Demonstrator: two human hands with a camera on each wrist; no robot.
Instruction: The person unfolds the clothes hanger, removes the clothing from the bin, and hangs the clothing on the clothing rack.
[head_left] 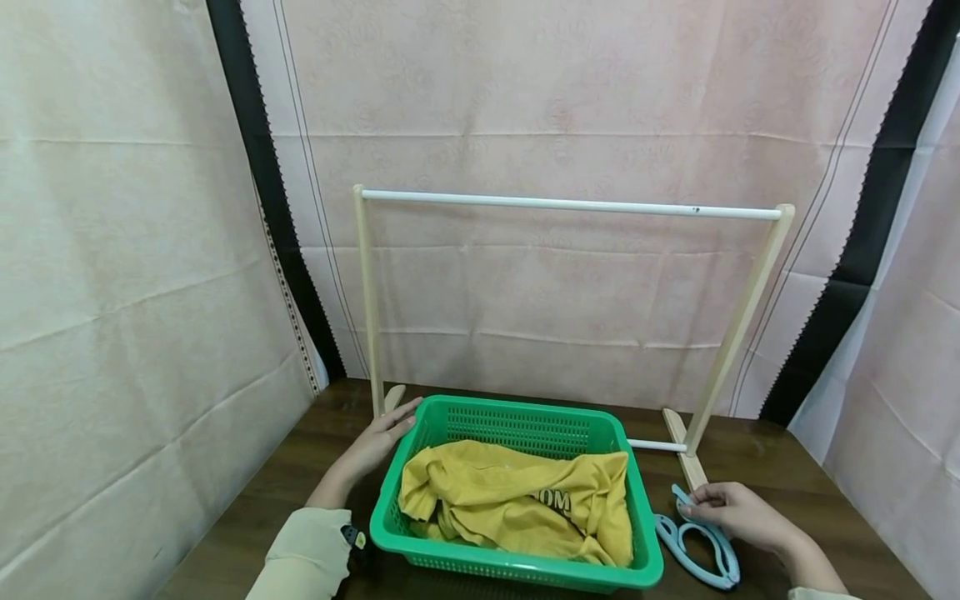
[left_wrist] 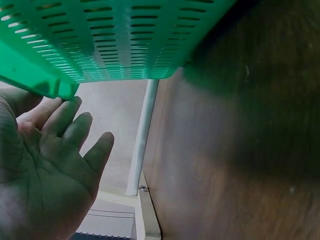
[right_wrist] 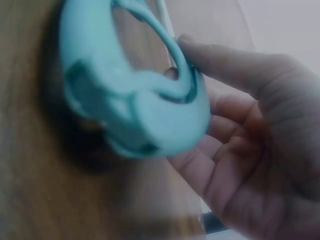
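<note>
Thumb and fingers of the right hand [head_left: 738, 512] pinch one end of a looped light-blue plastic piece [right_wrist: 167, 120], which hangs off the fingertips toward the person, just beside the right wall of a green basket [head_left: 517, 566]. Whether its lower loop touches the brown table [head_left: 300, 483] cannot be told. One end runs out of the top of the right wrist view, and that picture is blurred, so the finer shape is hard to make out. Inside the basket lies a crumpled yellow cloth [head_left: 510, 500], its dark lettering partly lost in the folds. Behind stands a rack [head_left: 570, 203], its lower bar largely hidden by the basket. Right palm faces the wrist camera, the other fingers bent loosely; the forearm is cut off at the lower edge of the head view. Left hand [head_left: 378, 446], fingers extended and grasping nothing, rests against the rim at the basket's far left corner.
</note>
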